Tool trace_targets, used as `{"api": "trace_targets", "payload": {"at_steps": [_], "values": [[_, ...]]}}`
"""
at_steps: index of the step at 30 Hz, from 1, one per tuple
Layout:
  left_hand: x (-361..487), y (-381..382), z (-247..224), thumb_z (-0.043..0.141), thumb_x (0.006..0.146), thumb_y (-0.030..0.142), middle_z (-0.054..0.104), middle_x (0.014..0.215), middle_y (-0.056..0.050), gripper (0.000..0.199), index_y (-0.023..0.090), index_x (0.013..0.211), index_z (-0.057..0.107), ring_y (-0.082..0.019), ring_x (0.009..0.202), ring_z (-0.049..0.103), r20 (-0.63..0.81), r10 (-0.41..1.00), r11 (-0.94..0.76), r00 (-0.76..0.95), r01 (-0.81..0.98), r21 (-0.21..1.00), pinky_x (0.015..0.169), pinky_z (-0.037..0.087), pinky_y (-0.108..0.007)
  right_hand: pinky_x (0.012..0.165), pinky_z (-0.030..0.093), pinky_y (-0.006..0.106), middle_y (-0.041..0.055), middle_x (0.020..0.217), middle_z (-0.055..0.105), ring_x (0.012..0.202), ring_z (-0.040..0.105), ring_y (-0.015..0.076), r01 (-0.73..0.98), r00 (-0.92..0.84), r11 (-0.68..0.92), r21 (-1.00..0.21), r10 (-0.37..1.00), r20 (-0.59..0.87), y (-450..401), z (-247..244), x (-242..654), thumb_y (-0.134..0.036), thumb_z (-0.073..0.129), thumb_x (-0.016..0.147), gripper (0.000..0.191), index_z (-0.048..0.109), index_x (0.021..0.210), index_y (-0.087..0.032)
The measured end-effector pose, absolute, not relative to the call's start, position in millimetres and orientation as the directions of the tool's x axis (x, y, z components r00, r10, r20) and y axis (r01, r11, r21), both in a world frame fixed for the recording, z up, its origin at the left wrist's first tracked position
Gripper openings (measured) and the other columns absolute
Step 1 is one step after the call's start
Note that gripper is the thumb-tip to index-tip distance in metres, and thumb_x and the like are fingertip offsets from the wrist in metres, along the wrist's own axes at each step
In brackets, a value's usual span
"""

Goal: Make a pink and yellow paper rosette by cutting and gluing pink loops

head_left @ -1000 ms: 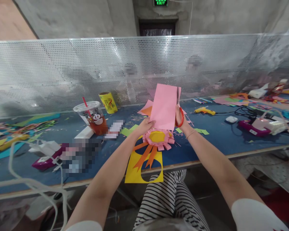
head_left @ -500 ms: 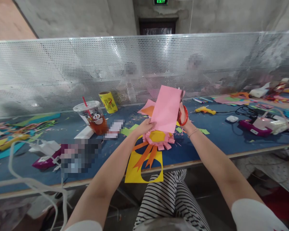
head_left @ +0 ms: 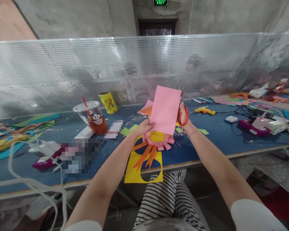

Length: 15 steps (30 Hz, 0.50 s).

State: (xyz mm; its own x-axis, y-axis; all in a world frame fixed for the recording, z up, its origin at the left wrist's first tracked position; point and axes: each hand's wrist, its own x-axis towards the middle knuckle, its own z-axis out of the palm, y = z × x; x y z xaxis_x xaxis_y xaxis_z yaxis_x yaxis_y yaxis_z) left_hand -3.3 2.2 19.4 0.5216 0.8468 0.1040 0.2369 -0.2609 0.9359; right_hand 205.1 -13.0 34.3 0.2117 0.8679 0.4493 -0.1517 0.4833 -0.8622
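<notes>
My left hand (head_left: 144, 126) pinches the lower left edge of a pink paper sheet (head_left: 165, 109), holding it up off the table. In my right hand (head_left: 183, 117) are red-handled scissors (head_left: 187, 115), their blades at the sheet's right edge; part of the hand is behind the paper. Under the sheet lies a paper rosette with a yellow centre (head_left: 157, 137), a pink fringed rim and orange ribbon tails (head_left: 145, 156). The tails rest over a yellow sheet (head_left: 133, 166) with round cut-outs, which overhangs the table's front edge.
A drink cup with a red straw (head_left: 96, 120) and a yellow tape roll (head_left: 108, 102) stand left. Right lie a yellow glue gun (head_left: 205, 110), a white case (head_left: 231, 119) and a purple power strip (head_left: 253, 127). A perforated metal screen (head_left: 91, 70) closes off the back.
The pink sheet has tilted slightly and its top has shifted a little to the left. The scissors stay at its right edge, and both hands have hardly moved.
</notes>
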Motion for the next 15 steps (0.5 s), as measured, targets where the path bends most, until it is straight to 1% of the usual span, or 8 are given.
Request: {"api": "trace_targets", "payload": {"at_steps": [3, 7, 9, 11, 13, 15], "values": [[-3.7, 2.6, 17.6, 0.061, 0.068, 0.038, 0.035, 0.047, 0.006, 0.027, 0.013, 0.073, 0.053, -0.004, 0.039, 0.024, 0.095, 0.841, -0.256, 0.533, 0.237, 0.937, 0.039, 0.016, -0.019, 0.092, 0.041, 0.045, 0.0047, 0.111, 0.062, 0.111, 0.052, 0.0250, -0.237, 0.179, 0.521, -0.820, 0.853, 0.490, -13.0, 35.2, 206.7, -0.071, 0.026, 0.075, 0.065, 0.057, 0.107, -0.024], [-4.0, 3.8, 15.6, 0.062, 0.067, 0.039, 0.038, 0.047, 0.006, 0.028, 0.013, 0.076, 0.055, -0.004, 0.038, 0.025, 0.091, 0.843, -0.240, 0.531, 0.218, 0.946, 0.038, 0.016, -0.019, 0.091, 0.041, 0.045, 0.0061, 0.110, 0.062, 0.109, 0.054, 0.0253, -0.294, 0.151, 0.512, -0.807, 0.858, 0.490, -11.7, 34.6, 209.5, -0.066, 0.029, 0.077, 0.060, 0.056, 0.106, -0.021], [-4.5, 4.2, 15.5, 0.063, 0.067, 0.039, 0.037, 0.047, 0.006, 0.029, 0.013, 0.073, 0.053, -0.003, 0.038, 0.025, 0.081, 0.836, -0.216, 0.543, 0.190, 0.958, 0.038, 0.016, -0.019, 0.090, 0.043, 0.044, 0.0044, 0.112, 0.061, 0.106, 0.055, 0.0245, -0.292, 0.173, 0.526, -0.799, 0.851, 0.496, -11.0, 33.8, 209.7, -0.064, 0.031, 0.078, 0.056, 0.056, 0.105, -0.023], [-5.6, 4.3, 16.2, 0.064, 0.067, 0.040, 0.038, 0.047, 0.007, 0.030, 0.013, 0.072, 0.052, -0.002, 0.037, 0.026, 0.053, 0.830, -0.173, 0.555, 0.166, 0.971, 0.038, 0.016, -0.018, 0.088, 0.044, 0.044, 0.0024, 0.111, 0.061, 0.103, 0.056, 0.0232, -0.252, 0.214, 0.544, -0.800, 0.838, 0.502, -10.4, 32.7, 209.9, -0.064, 0.032, 0.078, 0.051, 0.055, 0.102, -0.025], [-7.2, 4.9, 17.3, 0.065, 0.066, 0.038, 0.041, 0.049, 0.006, 0.030, 0.013, 0.074, 0.052, -0.002, 0.037, 0.030, 0.012, 0.830, -0.112, 0.557, 0.146, 0.983, 0.038, 0.020, -0.017, 0.083, 0.046, 0.043, 0.0030, 0.100, 0.064, 0.093, 0.059, 0.0224, -0.188, 0.235, 0.516, -0.836, 0.850, 0.472, -9.6, 30.8, 211.2, -0.065, 0.031, 0.078, 0.049, 0.056, 0.093, -0.025], [-9.5, 7.3, 18.4, 0.068, 0.063, 0.035, 0.043, 0.049, 0.006, 0.030, 0.012, 0.076, 0.052, -0.002, 0.036, 0.032, -0.021, 0.841, -0.039, 0.541, 0.098, 0.994, 0.037, 0.021, -0.016, 0.075, 0.048, 0.041, 0.0041, 0.078, 0.064, 0.076, 0.060, 0.0212, -0.132, 0.219, 0.442, -0.887, 0.886, 0.409, -7.9, 28.2, 214.2, -0.068, 0.027, 0.077, 0.051, 0.055, 0.079, -0.025]]}}
